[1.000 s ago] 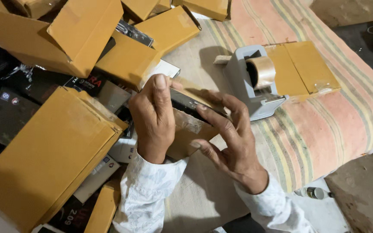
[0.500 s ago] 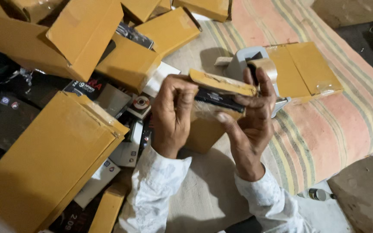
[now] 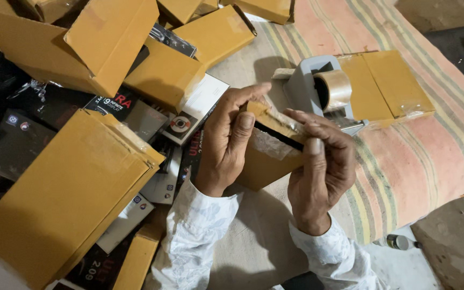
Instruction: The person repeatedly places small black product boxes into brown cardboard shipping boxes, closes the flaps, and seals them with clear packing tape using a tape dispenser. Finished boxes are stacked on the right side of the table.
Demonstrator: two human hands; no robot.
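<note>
Both hands grip one small brown box [image 3: 267, 161] above the striped mat [image 3: 420, 161]: the left hand [image 3: 226, 142] pinches its flap, and the right hand [image 3: 320, 161] clasps the far end. The clear tape there looks wrinkled and may seal crooked or lift. The dispenser [image 3: 318, 88] stands just behind. The box's underside and contents are hidden.

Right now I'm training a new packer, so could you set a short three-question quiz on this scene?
1. True or false: both hands grip the small brown cardboard box.
2. What stands just beyond the box? A) grey tape dispenser with a clear tape roll B) scissors C) a bottle
3. On which side of the left hand is the heap of brown cartons?

Key: 1 true; the right hand holds it too. 2 A, the dispenser. 3 Its left.
</note>
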